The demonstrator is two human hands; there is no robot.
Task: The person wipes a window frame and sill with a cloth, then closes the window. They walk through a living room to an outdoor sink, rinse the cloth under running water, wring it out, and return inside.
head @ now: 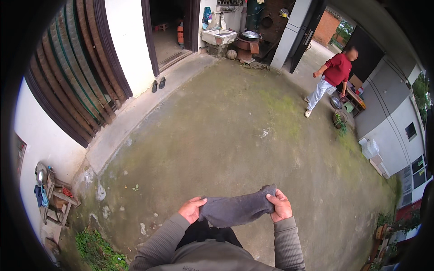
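Note:
A dark grey cloth [236, 209] hangs stretched sideways between my two hands, in front of my waist and above the concrete yard floor. My left hand [192, 209] pinches its left end, thumb on top. At the cloth's right end, my right hand [281, 205] grips a bunched corner between thumb and fingers. The lower edge of the cloth sags slightly, hiding part of my dark trousers.
A person [334, 78] in a red top walks by a low table at the upper right. Wooden stools [61, 200] stand at the left wall, a stone sink [219, 36] at the back. Black shoes [158, 84] lie by the doorway; green plants [98, 249] grow at the lower left.

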